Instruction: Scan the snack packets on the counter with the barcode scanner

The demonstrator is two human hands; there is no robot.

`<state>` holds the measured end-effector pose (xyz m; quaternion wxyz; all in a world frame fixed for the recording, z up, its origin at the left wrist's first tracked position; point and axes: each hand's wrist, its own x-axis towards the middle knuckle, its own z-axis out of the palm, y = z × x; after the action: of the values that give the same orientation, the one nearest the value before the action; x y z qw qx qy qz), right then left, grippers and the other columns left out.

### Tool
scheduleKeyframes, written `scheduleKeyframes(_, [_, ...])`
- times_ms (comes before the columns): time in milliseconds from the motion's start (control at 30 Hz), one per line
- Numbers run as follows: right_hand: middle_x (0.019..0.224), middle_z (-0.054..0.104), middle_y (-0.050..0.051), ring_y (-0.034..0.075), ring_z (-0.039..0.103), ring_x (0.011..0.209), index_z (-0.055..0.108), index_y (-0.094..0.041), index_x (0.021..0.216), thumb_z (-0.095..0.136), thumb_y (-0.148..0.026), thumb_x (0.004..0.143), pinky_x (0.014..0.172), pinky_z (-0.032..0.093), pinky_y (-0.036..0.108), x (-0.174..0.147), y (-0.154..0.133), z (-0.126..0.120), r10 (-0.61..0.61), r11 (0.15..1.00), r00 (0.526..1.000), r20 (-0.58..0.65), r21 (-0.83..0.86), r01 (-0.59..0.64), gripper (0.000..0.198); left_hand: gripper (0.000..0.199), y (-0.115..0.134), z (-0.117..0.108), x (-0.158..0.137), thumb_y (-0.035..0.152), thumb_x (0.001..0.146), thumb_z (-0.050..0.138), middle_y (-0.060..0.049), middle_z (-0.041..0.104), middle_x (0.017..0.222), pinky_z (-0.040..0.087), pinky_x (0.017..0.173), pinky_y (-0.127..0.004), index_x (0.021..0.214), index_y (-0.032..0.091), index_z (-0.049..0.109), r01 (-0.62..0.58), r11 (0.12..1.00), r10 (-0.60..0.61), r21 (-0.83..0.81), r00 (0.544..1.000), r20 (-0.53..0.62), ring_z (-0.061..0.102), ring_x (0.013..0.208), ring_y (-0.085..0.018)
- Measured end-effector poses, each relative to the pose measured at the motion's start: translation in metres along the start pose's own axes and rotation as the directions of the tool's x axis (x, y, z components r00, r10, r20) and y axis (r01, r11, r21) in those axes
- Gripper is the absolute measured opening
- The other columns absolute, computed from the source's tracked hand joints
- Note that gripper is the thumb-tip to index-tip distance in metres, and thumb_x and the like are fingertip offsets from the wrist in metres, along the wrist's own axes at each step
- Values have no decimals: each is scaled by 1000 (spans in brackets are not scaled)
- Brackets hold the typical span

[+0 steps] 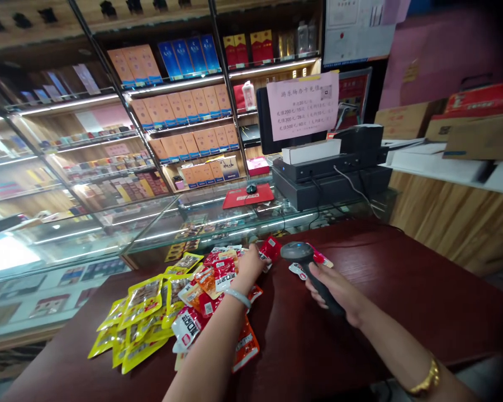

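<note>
Table (402, 262), right: room to pass lay beyond the right hand (337, 291).
Table, left: heaped packets (146, 298) blocked low passage.
Middle: scanner (300, 254) blocked the way.
Behind table: black machine (337, 191) formed a barrier.

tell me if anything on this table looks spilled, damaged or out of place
Nothing looks spilled or clearly damaged. The table only looks untidy: yellow packets and red packets lie in a loose, overlapping heap by the left hand, while a white-and-red packet sits apart, partly hidden behind the scanner in the right hand.
</note>
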<state>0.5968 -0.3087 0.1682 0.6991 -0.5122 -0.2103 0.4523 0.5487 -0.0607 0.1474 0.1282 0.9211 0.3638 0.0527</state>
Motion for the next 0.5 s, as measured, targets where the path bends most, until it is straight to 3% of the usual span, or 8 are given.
scheduleKeyframes(100, [57,43,-9,4,31,39,44,-22,80,61,-64,83,38,21,16,1,-2,-2,-18,1000,1000,-19,12,19,46,50,10,2,-8,48,74,71,-9,70,105,43,78,-30,110,20,50,-25,992,28,-127,999,20,67,98,-26])
scheduleKeyframes(333, [57,43,-9,3,31,39,43,-22,82,65,-64,80,38,20,16,-6,-12,2,-41,999,995,-96,31,44,47,48,8,7,-14,47,71,75,-6,70,98,44,76,-29,104,21,51,-55,981,56,-188,998,0,67,92,-24])
scheduleKeyframes(500, [57,45,-9,3,33,39,45,-23,84,68,-63,78,38,21,16,-7,-9,6,-39,998,997,-69,39,42,47,53,25,14,-23,45,72,77,-8,69,105,46,82,-30,111,19,53,-54,874,78,-483,996,30,65,97,-23])
